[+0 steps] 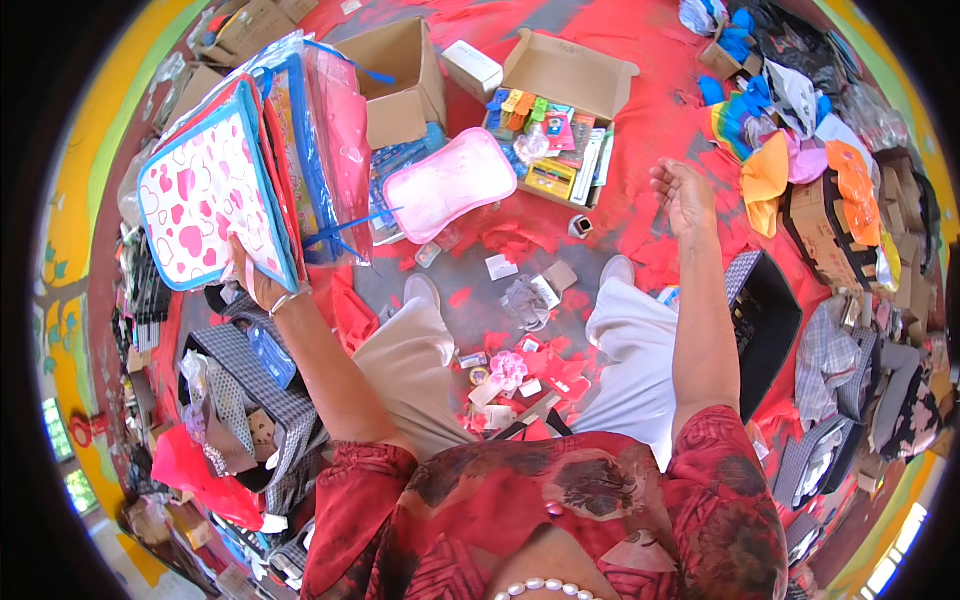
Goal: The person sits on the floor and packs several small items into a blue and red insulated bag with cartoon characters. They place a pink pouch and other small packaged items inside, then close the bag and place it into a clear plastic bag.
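Note:
On the left, my left hand (250, 276) is closed on the lower edge of a white pouch with pink hearts and a blue border (195, 205). Behind the pouch stand several more folders and clear plastic sleeves, among them a pink sleeve (338, 135). A blue ribbon (350, 228) trails from the stack. My right hand (683, 195) is raised over the red sheet on the right, its fingers loosely curled and apart, with nothing visible in them. Between the hands lies a pink-edged, wavy pad (450, 184), nearer to the stack than to my right hand.
An open cardboard box of stationery (565, 145) sits ahead, beside a tall brown carton (400, 85) and a small white box (472, 70). A grey patterned bin (300, 420) with cloth stands left, a black bin (765, 325) right. Paper scraps and a pink flower (508, 371) lie between my legs.

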The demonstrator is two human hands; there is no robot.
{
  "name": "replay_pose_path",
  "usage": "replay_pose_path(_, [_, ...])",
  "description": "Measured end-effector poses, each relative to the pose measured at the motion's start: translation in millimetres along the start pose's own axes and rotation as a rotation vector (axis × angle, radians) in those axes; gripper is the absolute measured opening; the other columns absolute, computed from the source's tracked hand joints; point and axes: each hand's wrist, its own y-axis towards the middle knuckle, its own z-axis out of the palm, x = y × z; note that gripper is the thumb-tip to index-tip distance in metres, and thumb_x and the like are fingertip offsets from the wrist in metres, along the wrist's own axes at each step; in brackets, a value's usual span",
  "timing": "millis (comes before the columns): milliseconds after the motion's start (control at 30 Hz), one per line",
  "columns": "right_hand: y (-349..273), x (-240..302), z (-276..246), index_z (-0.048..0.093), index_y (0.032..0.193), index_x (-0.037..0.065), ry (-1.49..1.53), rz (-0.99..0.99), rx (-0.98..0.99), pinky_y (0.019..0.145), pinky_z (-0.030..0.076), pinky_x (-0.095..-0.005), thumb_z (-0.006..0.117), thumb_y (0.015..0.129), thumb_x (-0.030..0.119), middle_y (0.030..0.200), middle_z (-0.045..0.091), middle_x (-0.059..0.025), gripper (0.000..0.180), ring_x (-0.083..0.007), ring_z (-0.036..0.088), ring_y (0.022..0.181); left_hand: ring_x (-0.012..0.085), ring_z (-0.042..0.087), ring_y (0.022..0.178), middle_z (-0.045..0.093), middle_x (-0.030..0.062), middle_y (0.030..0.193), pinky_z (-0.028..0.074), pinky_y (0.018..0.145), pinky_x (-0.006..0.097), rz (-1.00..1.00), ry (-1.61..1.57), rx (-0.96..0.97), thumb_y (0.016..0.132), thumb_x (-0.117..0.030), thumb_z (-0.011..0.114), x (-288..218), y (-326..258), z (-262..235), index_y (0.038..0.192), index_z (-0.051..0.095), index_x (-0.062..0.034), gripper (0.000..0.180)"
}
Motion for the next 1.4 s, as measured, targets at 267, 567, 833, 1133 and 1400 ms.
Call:
replay_pose_path(267, [91,-52,61,0.059,0.093,0.005,-0.779,0.147,0.343,0.050,0.045,-0.0252,0.056,0.081,0.027,0.078,0.063,-0.0057,0.026,-0.0114,0.058,0.057,0.0301,0.054,0.103,0.048,0.0200,0.122,0.050,0.081,0.043,0.024,-0.004,-0.054,0.089,-0.021,0.048,-15,0,-17,0.126,0.036,0.0028,0.046])
replay_pose_path(567, [148,-222,133,0.048,0.117,0.007,-0.812,0.455,0.327,0.075,0.046,-0.0421,0.064,0.075,0.036,0.117,0.051,-0.0109,0.053,-0.0243,0.052,0.099,0.0373,0.051,0.106,0.045,0.0261,0.123,0.049,0.084,0.048,0.082,0.027,0.043,0.091,-0.017,0.044,-26,-9,-18,0.129,0.029,0.0059,0.047])
replay_pose_path(833, [176,-328,179,0.049,0.115,0.010,0.036,0.597,0.067,0.083,0.038,-0.0516,0.077,0.065,0.020,0.114,0.054,-0.0089,0.059,-0.0294,0.046,0.110,0.0378,0.037,0.120,0.030,0.0247,0.135,0.032,0.099,0.052,-0.268,-0.249,0.243,0.093,-0.027,0.038,-66,-14,-56,0.134,0.028,-0.0006,0.049])
replay_pose_path(1133, [136,-231,196,0.053,0.108,0.005,0.422,0.426,0.344,0.077,0.049,-0.0423,0.069,0.074,0.014,0.099,0.060,-0.0098,0.039,-0.0272,0.058,0.089,0.0286,0.050,0.108,0.040,0.0181,0.130,0.045,0.087,0.039,0.023,0.642,0.138,0.086,-0.026,0.043,-31,-12,-59,0.130,0.034,-0.0001,0.052])
replay_pose_path(1400, [109,39,103,0.055,0.107,-0.001,0.027,-0.195,0.469,0.076,0.050,-0.0296,0.063,0.080,0.013,0.098,0.060,-0.0070,0.031,-0.0157,0.058,0.087,0.0237,0.061,0.084,0.062,0.0109,0.094,0.052,0.075,0.039,-0.187,0.140,-0.235,0.075,-0.013,0.067,34,-15,11,0.101,0.056,-0.0002,0.031])
